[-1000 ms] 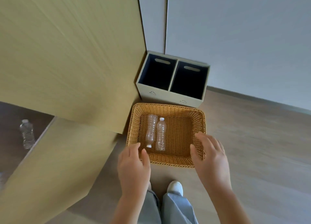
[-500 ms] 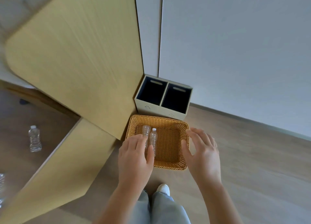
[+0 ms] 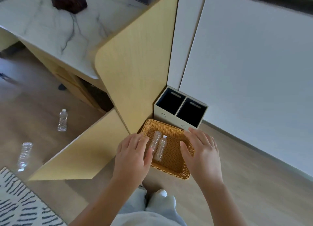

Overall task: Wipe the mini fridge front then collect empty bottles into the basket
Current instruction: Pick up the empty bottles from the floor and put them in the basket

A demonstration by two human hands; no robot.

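Left grip (image 3: 133, 156), right grip (image 3: 203, 155): palms down, fingers straight.

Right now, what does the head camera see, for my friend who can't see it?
A left hand and a right hand, both open, reach toward a wicker basket on the floor holding two clear bottles. Two more bottles are on the floor farther left.

Left hand (image 3: 133, 155) seemingly hides bottle's (image 3: 156, 140) near end.
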